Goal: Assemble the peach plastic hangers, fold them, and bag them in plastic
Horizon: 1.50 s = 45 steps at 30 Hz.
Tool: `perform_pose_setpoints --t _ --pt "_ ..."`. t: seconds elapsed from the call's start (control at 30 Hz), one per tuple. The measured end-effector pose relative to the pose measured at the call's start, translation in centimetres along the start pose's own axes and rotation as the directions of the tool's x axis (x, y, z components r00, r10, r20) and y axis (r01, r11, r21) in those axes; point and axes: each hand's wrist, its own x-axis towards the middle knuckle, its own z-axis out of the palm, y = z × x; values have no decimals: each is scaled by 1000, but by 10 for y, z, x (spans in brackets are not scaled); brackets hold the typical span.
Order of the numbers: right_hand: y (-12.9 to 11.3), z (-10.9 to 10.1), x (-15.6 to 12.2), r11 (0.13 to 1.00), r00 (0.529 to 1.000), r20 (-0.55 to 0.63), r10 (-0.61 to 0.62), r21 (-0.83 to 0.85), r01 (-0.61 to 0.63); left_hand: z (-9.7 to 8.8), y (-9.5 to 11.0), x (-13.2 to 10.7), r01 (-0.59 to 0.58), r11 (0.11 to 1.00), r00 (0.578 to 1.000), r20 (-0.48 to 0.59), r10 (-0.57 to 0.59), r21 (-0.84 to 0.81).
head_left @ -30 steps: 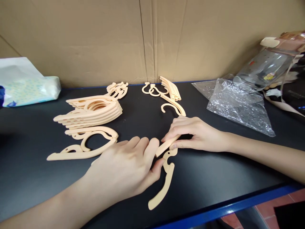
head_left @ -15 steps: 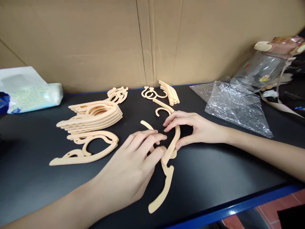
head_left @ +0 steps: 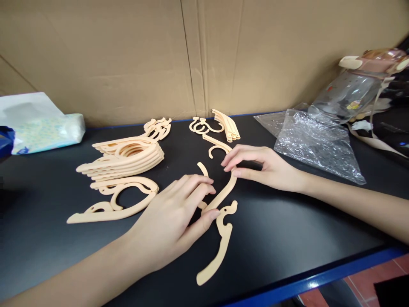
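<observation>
A cream folding hanger [head_left: 221,195] lies on the dark table between my hands, its pieces partly hidden. My left hand [head_left: 180,213] has its thumb and fingers around the hanger's near end. My right hand [head_left: 260,166] pinches its bend from the right, thumb against the piece. Just below lies a separate curved hanger arm [head_left: 220,245], with a hole and a notch at its upper end. A small hook [head_left: 218,150] shows beyond my right fingertips. Left of my left hand rests a folded hanger [head_left: 128,204].
A stack of folded hangers [head_left: 128,160] stands at the left, with hooks [head_left: 159,127] behind it. More hooks [head_left: 204,125] and stacked arms [head_left: 226,124] lie at the back. Plastic bags [head_left: 315,145] and a clear bottle [head_left: 345,94] are right; a tissue pack [head_left: 47,132] is left.
The hanger's near end has shifted left, away from the separate arm, whose holed upper end is now uncovered. My right hand has moved slightly away from me along the hanger.
</observation>
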Motion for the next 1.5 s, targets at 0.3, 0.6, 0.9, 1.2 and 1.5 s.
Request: perform_pose_setpoints --t 0.3,0.6,0.9,1.2,1.5 --pt "6 4 -3 894 979 -175 102 -415 -167 4 -4 2 67 973 995 -92 -48 219" --pt "9 4 -1 943 978 -129 165 -269 -195 4 -3 3 -4 987 999 -42 11 163" --pt "12 3 -1 963 990 -96 100 -239 -120 4 -5 3 -66 992 997 -37 70 103" --pt "13 4 -4 896 999 -33 22 -443 -34 6 -9 3 -116 977 989 -73 131 179" --pt "3 7 -5 824 1000 0 -23 -566 19 4 -8 3 31 958 992 -125 5 284"
